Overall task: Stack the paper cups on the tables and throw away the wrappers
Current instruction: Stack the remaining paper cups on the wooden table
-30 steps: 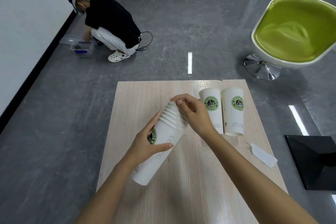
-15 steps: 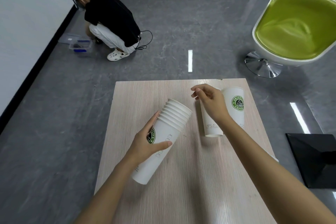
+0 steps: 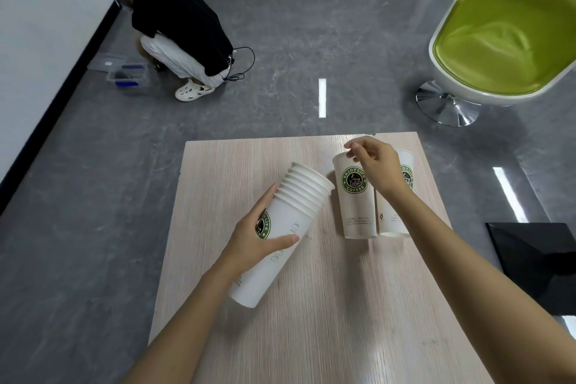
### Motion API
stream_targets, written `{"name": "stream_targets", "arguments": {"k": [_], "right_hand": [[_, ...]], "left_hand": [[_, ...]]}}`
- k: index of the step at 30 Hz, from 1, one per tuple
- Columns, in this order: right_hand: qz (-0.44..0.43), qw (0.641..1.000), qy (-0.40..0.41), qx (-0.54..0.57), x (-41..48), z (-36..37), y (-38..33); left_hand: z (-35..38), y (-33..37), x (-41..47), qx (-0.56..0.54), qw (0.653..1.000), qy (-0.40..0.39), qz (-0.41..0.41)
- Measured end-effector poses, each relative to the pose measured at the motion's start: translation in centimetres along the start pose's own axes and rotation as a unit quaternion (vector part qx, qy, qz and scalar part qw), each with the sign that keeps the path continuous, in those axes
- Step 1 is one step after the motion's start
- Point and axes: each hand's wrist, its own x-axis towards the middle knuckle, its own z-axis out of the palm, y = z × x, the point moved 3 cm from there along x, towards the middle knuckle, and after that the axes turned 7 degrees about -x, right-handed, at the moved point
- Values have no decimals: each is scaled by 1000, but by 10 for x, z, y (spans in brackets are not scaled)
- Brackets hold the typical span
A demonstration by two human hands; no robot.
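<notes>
The table (image 3: 327,321) fills most of what I see. It is a pale wood top and my working surface, with everything I need on its far half. Beyond it on the right is a green chair (image 3: 505,37), well apart. At the far left a person (image 3: 180,28) crouches by the wall over a plastic box (image 3: 127,76). A black slab (image 3: 536,259) lies on the floor beside the table's right edge.

The stack (image 3: 299,196) is clear of the table in my left hand (image 3: 255,237), which wraps its middle with the thumb across the front. I hold it tilted, with its open mouth aimed up and to the right, so I judge the next cup can drop straight in.

Just right of that mouth stands a cup (image 3: 357,212), upright. A second cup (image 3: 392,221) touches or nearly touches its right side, partly behind my wrist.

My right hand (image 3: 374,165) is curled at the nearer cup's rim, with fingertips and thumb pinching the edge. I take it from the top so the body stays free to slide into the stack. Thin paper dents easily, so I would keep the pinch light.

I see no wrapper. One may lie under my right arm, and the wrappers are not yet thrown away.
</notes>
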Motion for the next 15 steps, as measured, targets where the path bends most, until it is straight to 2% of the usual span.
{"name": "stream_targets", "arguments": {"k": [7, 15], "right_hand": [[-41, 992, -2, -119, 26, -5, 3], [-54, 964, -147, -215, 39, 17, 10]], "left_hand": [[8, 1, 12, 7, 1000, -9, -4], [9, -3, 13, 14, 1000, -3, -11]]}}
